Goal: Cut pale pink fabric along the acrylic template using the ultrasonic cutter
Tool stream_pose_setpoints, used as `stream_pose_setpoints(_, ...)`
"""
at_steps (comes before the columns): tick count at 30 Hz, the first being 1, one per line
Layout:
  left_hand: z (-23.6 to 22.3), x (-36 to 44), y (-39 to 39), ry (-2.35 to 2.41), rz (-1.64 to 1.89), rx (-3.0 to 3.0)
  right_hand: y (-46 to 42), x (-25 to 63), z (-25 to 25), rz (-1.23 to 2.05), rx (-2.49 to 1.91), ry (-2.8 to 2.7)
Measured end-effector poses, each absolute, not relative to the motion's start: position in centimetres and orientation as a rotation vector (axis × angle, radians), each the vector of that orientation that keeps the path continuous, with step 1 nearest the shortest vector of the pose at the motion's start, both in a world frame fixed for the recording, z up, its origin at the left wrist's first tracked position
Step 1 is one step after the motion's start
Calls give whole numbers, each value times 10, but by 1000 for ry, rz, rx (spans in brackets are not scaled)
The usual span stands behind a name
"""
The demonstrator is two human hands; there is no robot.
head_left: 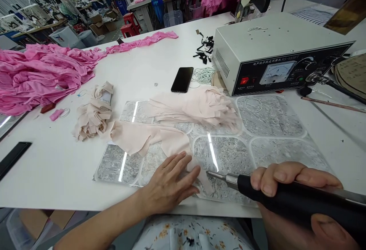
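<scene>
My left hand [173, 181] lies with its fingers spread on a pale pink piece of fabric [154, 137], holding it down against the grey marbled mat [220, 154]. In my right hand [297, 193] is a black handheld ultrasonic welding tool [274, 193], fingers wrapped round its body. Its narrow metal tip points left, close to the fabric's right edge; whether it touches I cannot tell. Behind my hands a fanned stack of pale pink fabric strips [197, 109] rests on the mat. A bundle of beige fabric [95, 112] sits at the left.
A grey control box [274, 55] with a dial stands back right, a cable plugged into its front. A black phone [182, 79], white cord [203, 75] and black scraps [205, 48] lie near it. Bright pink fabric [42, 74] is heaped on the left.
</scene>
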State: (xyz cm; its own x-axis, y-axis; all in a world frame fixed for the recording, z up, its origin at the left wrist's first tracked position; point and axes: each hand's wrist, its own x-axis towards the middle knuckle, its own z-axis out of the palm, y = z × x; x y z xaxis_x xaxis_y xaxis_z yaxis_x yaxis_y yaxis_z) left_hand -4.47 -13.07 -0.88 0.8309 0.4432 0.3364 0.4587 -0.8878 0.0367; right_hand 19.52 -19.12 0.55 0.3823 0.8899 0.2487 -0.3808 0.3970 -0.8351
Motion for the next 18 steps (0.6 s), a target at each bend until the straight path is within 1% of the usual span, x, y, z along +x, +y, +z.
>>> stream_pose_setpoints(7,-8,-23,-128,-855,-696,-2841,-193,196,4,930,-811,-731)
stream_pose_setpoints(18,-12,-17,-134,-986,-693,-2740,-197,196,2,934,-802,-741)
